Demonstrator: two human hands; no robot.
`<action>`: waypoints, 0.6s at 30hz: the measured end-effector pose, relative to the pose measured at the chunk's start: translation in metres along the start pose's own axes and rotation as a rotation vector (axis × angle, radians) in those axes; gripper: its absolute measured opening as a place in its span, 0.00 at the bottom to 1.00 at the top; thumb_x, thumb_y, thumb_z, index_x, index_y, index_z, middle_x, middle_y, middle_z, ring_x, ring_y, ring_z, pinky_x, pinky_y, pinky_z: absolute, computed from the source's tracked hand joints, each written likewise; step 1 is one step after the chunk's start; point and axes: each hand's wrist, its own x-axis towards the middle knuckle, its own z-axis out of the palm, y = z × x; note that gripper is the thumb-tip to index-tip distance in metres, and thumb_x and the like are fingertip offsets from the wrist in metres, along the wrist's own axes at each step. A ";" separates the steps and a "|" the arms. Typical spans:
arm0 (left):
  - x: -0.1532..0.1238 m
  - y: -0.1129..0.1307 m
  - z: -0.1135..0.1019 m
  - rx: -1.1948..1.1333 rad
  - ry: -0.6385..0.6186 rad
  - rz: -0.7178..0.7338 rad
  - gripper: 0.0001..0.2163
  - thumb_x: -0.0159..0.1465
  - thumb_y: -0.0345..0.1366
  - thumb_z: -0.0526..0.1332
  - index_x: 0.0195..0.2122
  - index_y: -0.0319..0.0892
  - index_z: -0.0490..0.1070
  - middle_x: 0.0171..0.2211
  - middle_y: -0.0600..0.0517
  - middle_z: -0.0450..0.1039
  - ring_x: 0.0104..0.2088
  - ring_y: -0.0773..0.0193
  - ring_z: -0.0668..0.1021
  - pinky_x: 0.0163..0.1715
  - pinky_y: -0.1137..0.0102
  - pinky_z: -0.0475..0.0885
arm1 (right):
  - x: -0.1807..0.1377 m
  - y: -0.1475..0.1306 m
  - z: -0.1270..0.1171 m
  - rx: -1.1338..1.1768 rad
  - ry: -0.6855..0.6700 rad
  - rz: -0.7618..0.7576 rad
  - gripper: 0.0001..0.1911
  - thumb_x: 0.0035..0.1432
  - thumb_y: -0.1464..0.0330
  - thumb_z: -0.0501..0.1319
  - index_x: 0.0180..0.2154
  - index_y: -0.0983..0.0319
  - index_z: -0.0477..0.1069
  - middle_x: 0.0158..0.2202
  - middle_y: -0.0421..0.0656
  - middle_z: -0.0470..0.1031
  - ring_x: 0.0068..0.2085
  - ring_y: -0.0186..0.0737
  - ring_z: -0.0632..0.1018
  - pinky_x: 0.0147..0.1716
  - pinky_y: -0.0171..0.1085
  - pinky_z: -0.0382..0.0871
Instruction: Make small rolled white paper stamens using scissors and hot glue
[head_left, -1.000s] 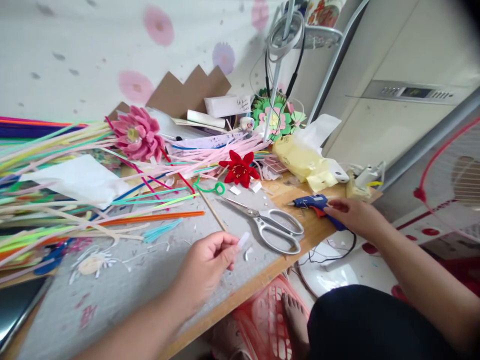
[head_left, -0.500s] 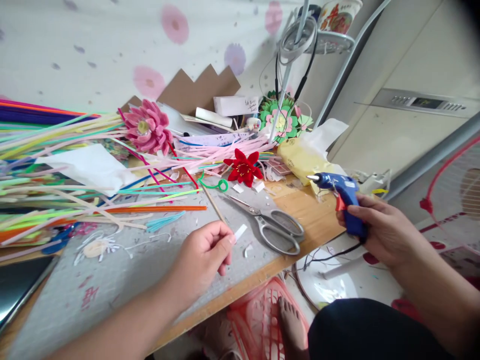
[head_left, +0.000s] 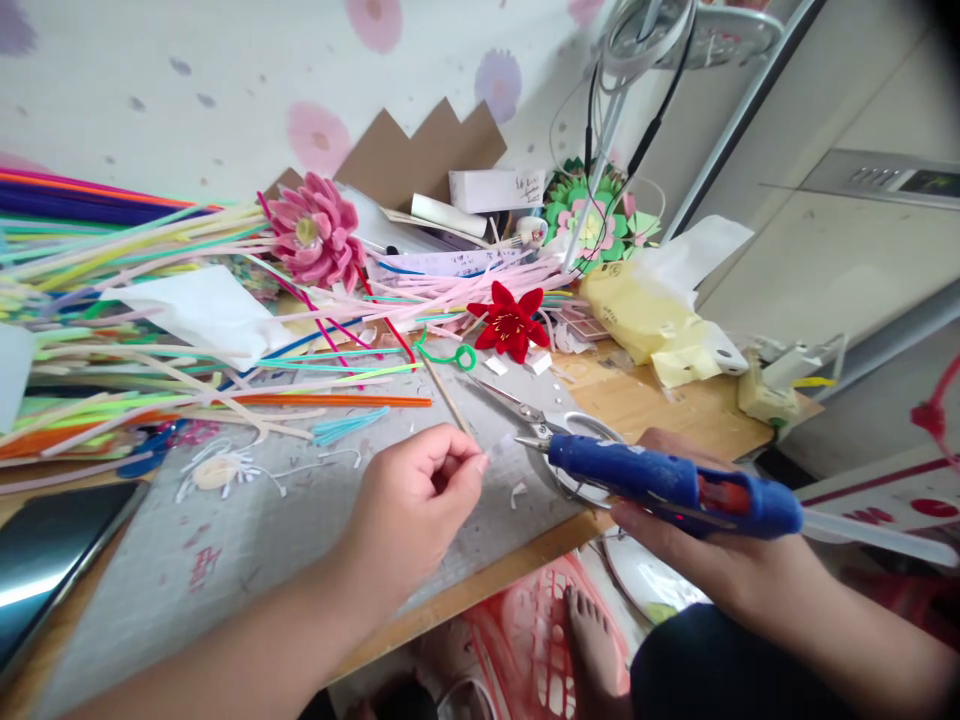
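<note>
My right hand (head_left: 697, 540) is wrapped round a blue hot glue gun (head_left: 637, 470), its metal nozzle pointing left and a clear glue stick (head_left: 885, 535) jutting from the rear. The nozzle tip is close to a small white strip (head_left: 501, 443), which my left hand (head_left: 420, 500) pinches between thumb and fingers. Whether tip and strip touch, I cannot tell. Grey-handled scissors (head_left: 529, 412) lie on the cutting mat, partly hidden behind the glue gun. A thin wooden stick (head_left: 446, 398) lies beyond my left fingers. Past the scissors sits a red pipe-cleaner flower (head_left: 510, 322).
Pipe cleaners in many colours (head_left: 150, 350) cover the left and back of the grey mat (head_left: 262, 570). A pink flower (head_left: 315, 235) and brown cardboard (head_left: 420, 160) stand behind. At left lies a dark phone-like device (head_left: 60, 560); yellow packaging (head_left: 637, 310) is at back right.
My right hand has brought the glue gun left and down, and turned it so the nozzle is beside the white strip. My left hand keeps its pinch. The view has shifted slightly right.
</note>
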 end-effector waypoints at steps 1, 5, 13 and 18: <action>0.000 0.000 0.000 0.000 0.003 0.006 0.07 0.60 0.36 0.57 0.25 0.42 0.69 0.17 0.59 0.62 0.20 0.71 0.63 0.20 0.75 0.59 | 0.000 -0.001 0.000 -0.035 -0.014 -0.016 0.06 0.57 0.68 0.60 0.27 0.57 0.65 0.23 0.39 0.64 0.24 0.38 0.70 0.21 0.38 0.66; -0.001 0.001 0.001 -0.005 0.025 0.033 0.06 0.59 0.35 0.58 0.26 0.42 0.70 0.17 0.58 0.63 0.19 0.71 0.64 0.19 0.76 0.59 | 0.001 -0.003 0.000 -0.099 -0.038 -0.054 0.04 0.58 0.69 0.59 0.29 0.57 0.66 0.24 0.40 0.66 0.26 0.39 0.70 0.23 0.39 0.66; -0.001 0.000 0.002 0.000 0.046 0.056 0.06 0.58 0.34 0.59 0.25 0.42 0.72 0.17 0.58 0.65 0.19 0.71 0.65 0.20 0.76 0.61 | 0.000 -0.006 0.000 -0.132 -0.043 -0.079 0.04 0.58 0.70 0.59 0.31 0.56 0.67 0.24 0.41 0.68 0.27 0.41 0.71 0.25 0.40 0.67; -0.001 -0.001 0.003 0.011 0.059 0.081 0.05 0.58 0.34 0.59 0.26 0.42 0.73 0.17 0.58 0.65 0.19 0.71 0.65 0.19 0.76 0.60 | 0.000 -0.007 0.000 -0.140 -0.029 -0.071 0.03 0.58 0.68 0.59 0.31 0.55 0.67 0.25 0.41 0.70 0.26 0.41 0.72 0.24 0.39 0.67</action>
